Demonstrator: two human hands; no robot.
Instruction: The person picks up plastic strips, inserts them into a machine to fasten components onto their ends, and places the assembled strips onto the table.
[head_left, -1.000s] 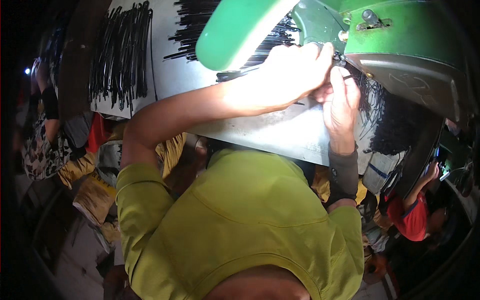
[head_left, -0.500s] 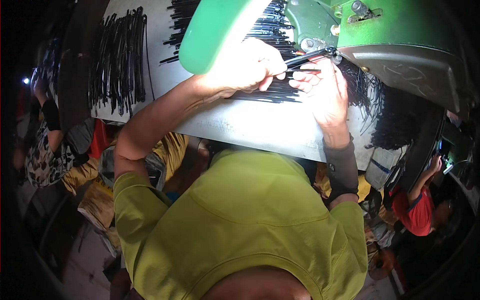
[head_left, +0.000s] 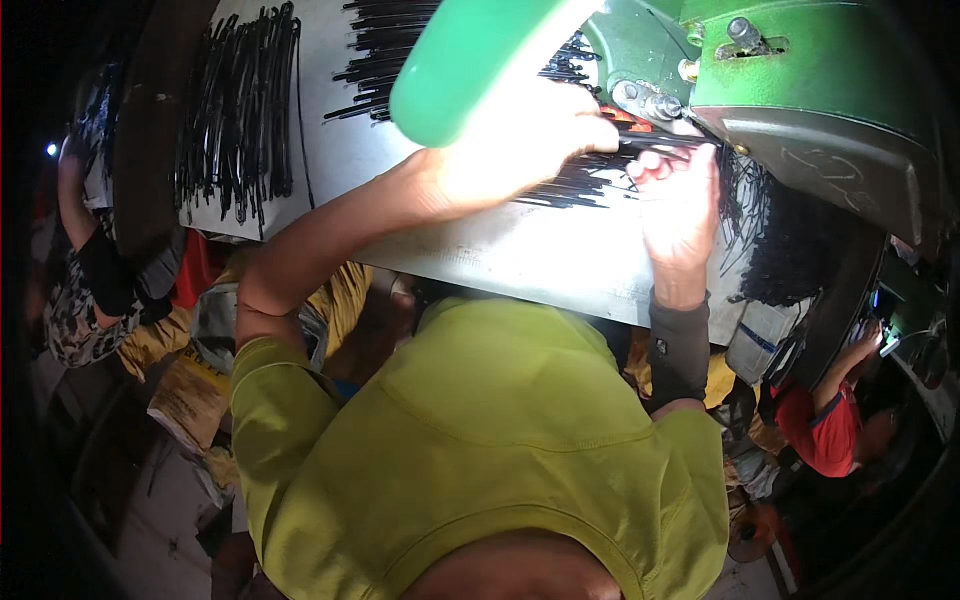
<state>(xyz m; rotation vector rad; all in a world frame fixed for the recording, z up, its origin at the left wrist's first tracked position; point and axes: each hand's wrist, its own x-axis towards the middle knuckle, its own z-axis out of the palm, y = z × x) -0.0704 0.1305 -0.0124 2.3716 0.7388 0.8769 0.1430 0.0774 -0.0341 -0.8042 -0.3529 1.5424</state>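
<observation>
At the green machine (head_left: 820, 90), left hand (head_left: 520, 140) and right hand (head_left: 680, 195) pinch a bundle of black wire pins (head_left: 590, 175) on the metal surface (head_left: 520, 250). Pins look light, stiff, slippery; grip mid-bundle.

Left hand (head_left: 520, 150), right hand (head_left: 680, 195) grip black rods (head_left: 640, 150) at green machine (head_left: 800, 80).

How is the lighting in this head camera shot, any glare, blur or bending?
In the head view, glare washes out the left hand and the metal table near it; the right hand is bright too; the green machine is evenly lit; corners fall to black; the table edge bows from fisheye distortion; the green lever looks soft.
</observation>
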